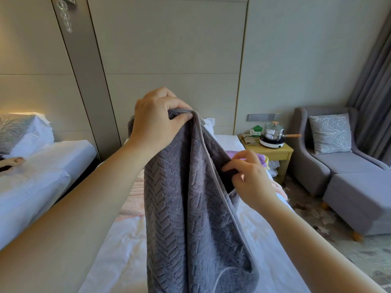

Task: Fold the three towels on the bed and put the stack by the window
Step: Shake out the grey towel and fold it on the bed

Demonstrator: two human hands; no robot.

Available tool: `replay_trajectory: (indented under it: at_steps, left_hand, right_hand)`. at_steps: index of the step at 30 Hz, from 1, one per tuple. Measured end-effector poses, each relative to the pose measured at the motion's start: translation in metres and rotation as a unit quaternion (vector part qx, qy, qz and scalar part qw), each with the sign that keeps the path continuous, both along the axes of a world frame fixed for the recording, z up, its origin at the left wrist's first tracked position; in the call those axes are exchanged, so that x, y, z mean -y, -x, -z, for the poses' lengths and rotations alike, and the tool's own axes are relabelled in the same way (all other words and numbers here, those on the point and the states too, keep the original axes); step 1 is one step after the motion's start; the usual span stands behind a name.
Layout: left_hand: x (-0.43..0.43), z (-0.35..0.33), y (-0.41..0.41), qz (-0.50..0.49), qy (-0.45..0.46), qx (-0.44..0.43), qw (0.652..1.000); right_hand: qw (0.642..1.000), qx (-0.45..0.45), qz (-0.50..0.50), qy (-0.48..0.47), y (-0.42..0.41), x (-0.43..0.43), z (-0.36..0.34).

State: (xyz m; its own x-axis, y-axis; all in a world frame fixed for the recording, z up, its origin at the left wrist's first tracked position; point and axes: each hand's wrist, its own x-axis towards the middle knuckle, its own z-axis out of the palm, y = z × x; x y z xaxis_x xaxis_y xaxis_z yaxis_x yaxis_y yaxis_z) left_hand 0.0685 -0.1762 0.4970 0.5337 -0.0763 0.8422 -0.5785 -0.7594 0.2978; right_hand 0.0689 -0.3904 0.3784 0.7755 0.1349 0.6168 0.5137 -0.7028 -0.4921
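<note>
The left hand [156, 121] is raised and curled tight over the top hem of a dark grey plush towel with a herringbone weave [186, 208], thumb pressed against the front. Lower and to the right, the right hand [251, 180] pinches a fold at the towel's piped side edge between thumb and bent fingers. The towel hangs lengthwise in the air above the white-sheeted bed [118, 261]. Behind it on the bed lie a pale pink quilted cloth [132, 197] and, farther back, a purple cloth [261, 159]. Beyond the bed, a light wooden nightstand [275, 154] carries a lidded steel pot [274, 131] on a round white hob [271, 142]. A grey upholstered armchair [330, 163] stands beside grey curtains [372, 92].
</note>
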Motion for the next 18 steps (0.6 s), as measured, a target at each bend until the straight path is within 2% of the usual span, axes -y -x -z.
replay_trajectory:
  at_steps: [3, 5, 8, 11, 14, 16, 18]
  left_hand:
    - [0.0, -0.001, -0.001, 0.0, 0.007, -0.004, 1.0]
    - [0.001, -0.001, -0.003, -0.005, 0.014, -0.004, 1.0]
    - [0.003, 0.001, -0.004, -0.014, 0.031, -0.005, 0.999]
    - [0.006, 0.001, -0.005, -0.02, 0.043, -0.006, 0.999]
    - [0.004, 0.002, -0.006, -0.027, 0.046, 0.003, 0.999]
    - [-0.005, 0.004, -0.009, -0.044, 0.039, 0.004, 0.998]
    - [-0.022, 0.009, -0.013, -0.082, 0.024, -0.001, 0.996]
  right_hand:
    - [0.97, -0.142, -0.156, -0.125, 0.006, -0.006, -0.003]
    - [0.952, -0.18, -0.186, -0.166, 0.006, -0.01, 0.0]
    - [0.96, -0.166, -0.17, -0.148, 0.008, -0.019, 0.003]
    - [0.986, -0.11, -0.123, -0.009, 0.006, -0.024, 0.013]
    - [0.989, -0.092, -0.099, 0.053, 0.006, -0.026, 0.023]
    - [0.99, -0.107, -0.082, 0.028, 0.001, -0.018, 0.02]
    - [0.984, -0.146, -0.052, -0.088, -0.003, -0.004, 0.005]
